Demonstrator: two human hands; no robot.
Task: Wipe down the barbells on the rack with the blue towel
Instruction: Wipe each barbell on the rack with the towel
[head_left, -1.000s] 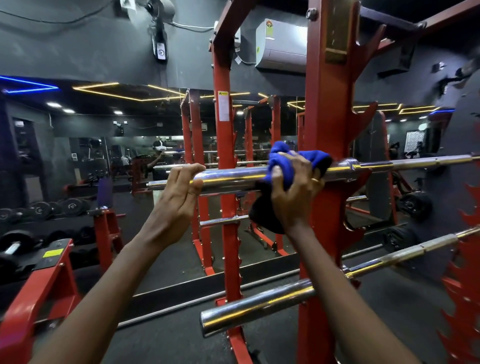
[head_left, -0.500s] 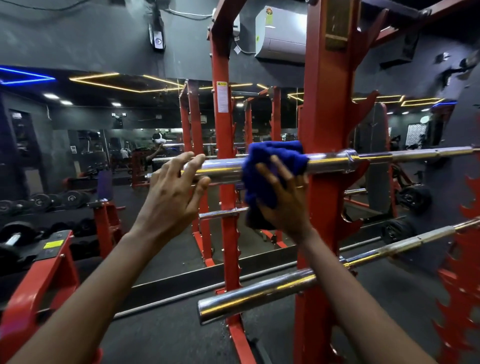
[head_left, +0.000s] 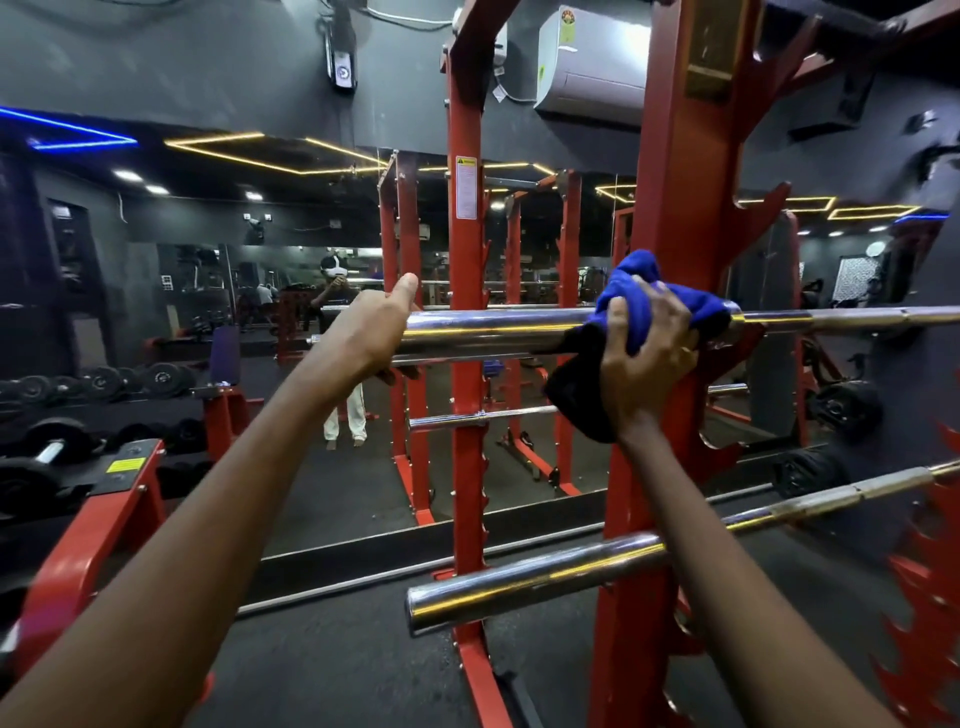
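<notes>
Nearest us, two bare forearms reach up and fwd. Just past them the lower barbell (head_left: 519, 587) sits on the rack, sleeve end toward us, no hand on it; we'd guess it's next in line.

Higher up, the left hand (head_left: 363, 332) is wrapped round the free end of the upper barbell (head_left: 493, 330), thumb sticking up, fingers curled under. It's prob. there to stop the sleeve spinning or the bar rolling in its hooks while the other side rubs.

The right hand (head_left: 644, 364) clenches the blue towel (head_left: 636, 280), bunched over the top of the same sleeve and right up against the red rack upright (head_left: 675, 208), w/ a dark tail of cloth hanging below the bar. Wrapping the cloth round, not laying it flat, lets one stroke cover most of the circumference, we reckon. The shiny sleeve btw the hands is bare.

Behind: a mirror wall (head_left: 208, 260) reflecting the rack and a standing figure, dumbbells (head_left: 156, 379) low at left, an AC unit (head_left: 592, 62) high up.
</notes>
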